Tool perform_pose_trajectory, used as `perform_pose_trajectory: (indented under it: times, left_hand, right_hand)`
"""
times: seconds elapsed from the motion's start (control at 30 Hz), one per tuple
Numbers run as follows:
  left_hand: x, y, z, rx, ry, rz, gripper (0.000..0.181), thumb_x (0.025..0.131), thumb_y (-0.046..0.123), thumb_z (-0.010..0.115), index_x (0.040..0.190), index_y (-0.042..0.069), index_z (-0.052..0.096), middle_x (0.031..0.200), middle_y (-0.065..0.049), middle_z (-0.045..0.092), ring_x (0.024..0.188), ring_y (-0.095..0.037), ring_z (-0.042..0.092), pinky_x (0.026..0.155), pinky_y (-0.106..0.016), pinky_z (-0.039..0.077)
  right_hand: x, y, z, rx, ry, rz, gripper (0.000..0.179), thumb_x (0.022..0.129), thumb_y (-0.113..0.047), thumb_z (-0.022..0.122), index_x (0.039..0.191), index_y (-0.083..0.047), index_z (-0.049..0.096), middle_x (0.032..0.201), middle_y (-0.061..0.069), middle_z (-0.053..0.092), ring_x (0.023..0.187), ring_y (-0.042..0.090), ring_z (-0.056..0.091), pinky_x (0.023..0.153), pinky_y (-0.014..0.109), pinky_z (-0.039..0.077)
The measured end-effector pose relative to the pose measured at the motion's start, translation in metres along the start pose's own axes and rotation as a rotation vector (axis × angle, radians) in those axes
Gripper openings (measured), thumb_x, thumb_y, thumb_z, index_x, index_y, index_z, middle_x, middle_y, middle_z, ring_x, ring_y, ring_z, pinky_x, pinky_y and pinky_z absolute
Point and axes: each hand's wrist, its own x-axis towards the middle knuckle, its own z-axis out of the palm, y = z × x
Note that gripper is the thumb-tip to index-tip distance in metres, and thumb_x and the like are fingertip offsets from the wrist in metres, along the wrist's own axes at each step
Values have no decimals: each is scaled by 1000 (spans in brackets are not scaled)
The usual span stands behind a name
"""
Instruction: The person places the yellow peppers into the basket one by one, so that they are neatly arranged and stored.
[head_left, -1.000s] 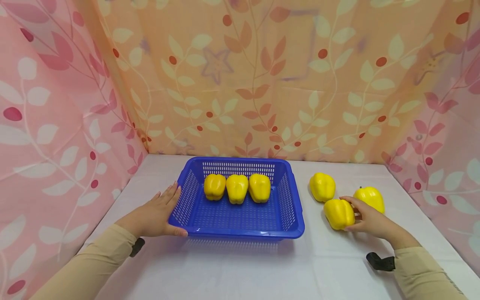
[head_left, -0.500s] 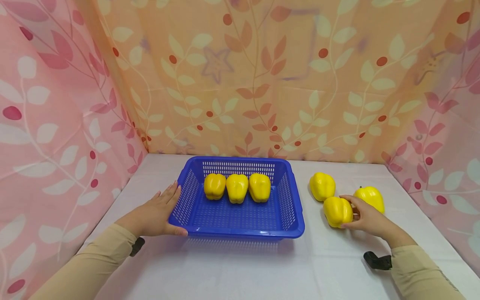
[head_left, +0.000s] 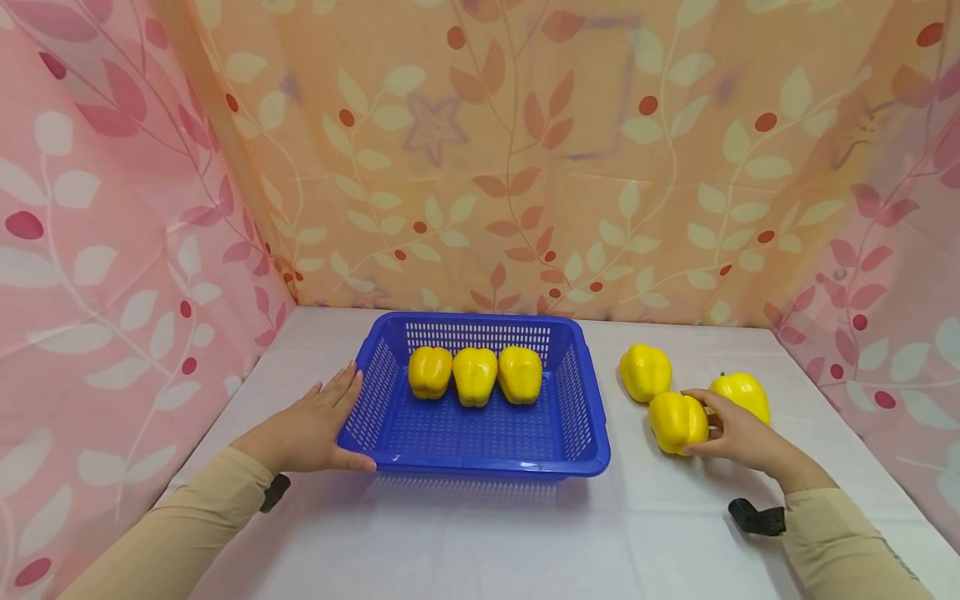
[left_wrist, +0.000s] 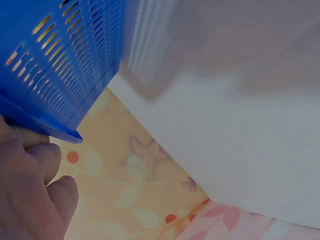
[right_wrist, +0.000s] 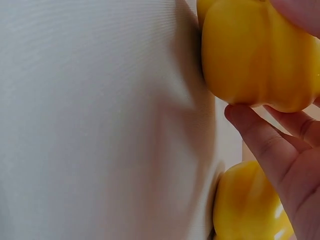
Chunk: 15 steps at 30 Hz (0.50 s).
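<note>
From afar, I see the right hand (head_left: 741, 435) pinching a glossy yellow bell pepper (head_left: 677, 423) right of the blue slotted plastic basket (head_left: 491, 465). I'd want even pressure against slipping, the left hand (head_left: 311, 427) with straight fingers steadying the basket.

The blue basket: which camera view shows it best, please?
The head view is best: it shows the blue basket nearly whole, from above, with three yellow peppers inside. The left wrist view shows only part of its slotted side and rim, where the left hand touches. The right wrist view does not show it.
</note>
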Motion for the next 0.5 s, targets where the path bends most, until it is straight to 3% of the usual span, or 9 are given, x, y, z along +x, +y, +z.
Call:
perform_pose_trajectory:
  times: [0.27, 0.5]
  left_hand:
    - [0, 1, -1, -2, -4, -4, 125, 62, 77, 57, 144, -6, 10, 151, -23, 4, 138, -38, 7, 108, -56, 11]
    - [0, 0, 0, 7, -13, -5, 125, 63, 77, 56, 144, -6, 9, 151, -23, 3, 138, -38, 6, 108, -56, 10]
  right_hand:
    - [-1, -1, -2, 20, -17, 0, 85, 69, -37, 78, 136, -8, 34, 125, 16, 45, 103, 33, 53, 81, 39, 51]
    - [-2, -8, -9, -15, -9, -5, 84, 69, -38, 78, 135, -9, 35, 125, 16, 47, 105, 36, 51, 85, 50, 48]
